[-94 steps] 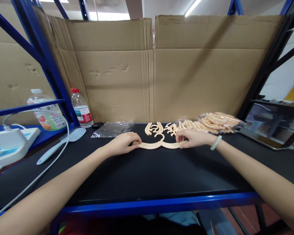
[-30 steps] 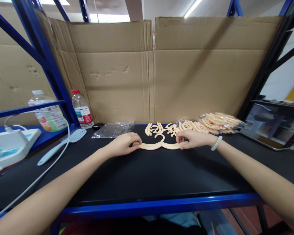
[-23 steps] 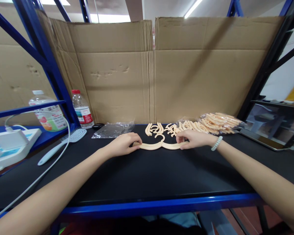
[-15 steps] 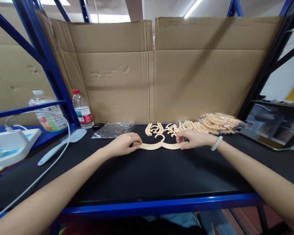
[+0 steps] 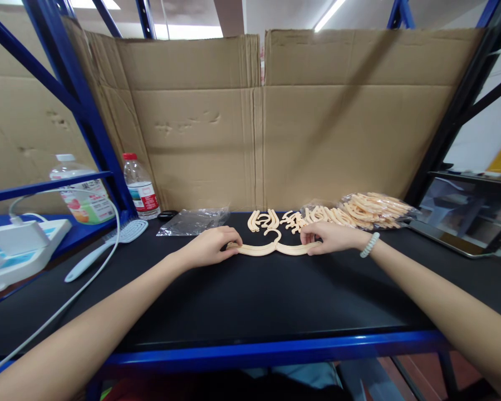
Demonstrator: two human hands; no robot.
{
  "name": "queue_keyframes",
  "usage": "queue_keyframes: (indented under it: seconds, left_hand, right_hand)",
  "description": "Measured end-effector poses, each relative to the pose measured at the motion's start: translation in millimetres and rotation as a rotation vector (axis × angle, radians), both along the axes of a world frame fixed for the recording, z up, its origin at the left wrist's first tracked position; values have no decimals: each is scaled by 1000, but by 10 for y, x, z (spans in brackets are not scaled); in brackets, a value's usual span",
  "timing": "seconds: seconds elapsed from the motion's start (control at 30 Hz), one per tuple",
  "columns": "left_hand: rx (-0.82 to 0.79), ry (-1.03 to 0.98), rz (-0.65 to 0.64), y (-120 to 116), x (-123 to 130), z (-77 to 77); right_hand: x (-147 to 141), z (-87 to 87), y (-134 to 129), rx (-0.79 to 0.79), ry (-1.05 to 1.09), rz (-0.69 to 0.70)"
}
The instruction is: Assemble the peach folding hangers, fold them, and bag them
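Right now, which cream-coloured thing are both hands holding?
The hanger in front, one end in the left hand, the other in the right hand; the remaining cream pieces lie behind it.

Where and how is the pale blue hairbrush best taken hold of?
Probably by the outer end of its handle, coming from the near left. The hairbrush lies on the black tabletop with this slim end pointing there, while the white cable crosses it closer to the head.
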State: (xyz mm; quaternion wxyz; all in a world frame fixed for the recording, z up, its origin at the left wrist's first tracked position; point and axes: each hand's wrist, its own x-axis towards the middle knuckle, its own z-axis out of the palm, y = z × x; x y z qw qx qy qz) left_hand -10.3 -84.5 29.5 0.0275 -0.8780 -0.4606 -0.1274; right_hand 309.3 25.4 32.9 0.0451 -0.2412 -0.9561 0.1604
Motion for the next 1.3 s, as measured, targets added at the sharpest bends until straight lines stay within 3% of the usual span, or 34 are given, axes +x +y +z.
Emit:
queue_keyframes:
  seconds: [0.6, 0.8, 0.97, 1.13, 1.3]
  left_hand:
    - [-21, -14, 18, -6, 6, 8]
    - [-18, -55, 26, -7, 31, 8]
    - [25, -60, 109, 97, 101, 18]
    - [19, -77, 390, 380, 187, 33]
    - [8, -96, 537, 706, 254, -10]
  right_hand:
    - [22, -2, 31, -14, 22, 19]
    - [-65, 51, -27, 126, 191, -13]
    - [-294, 61, 56, 275, 234, -37]
    - [-649, 119, 295, 334, 124, -36]
    - [-1040, 122, 468, 354, 33, -65]
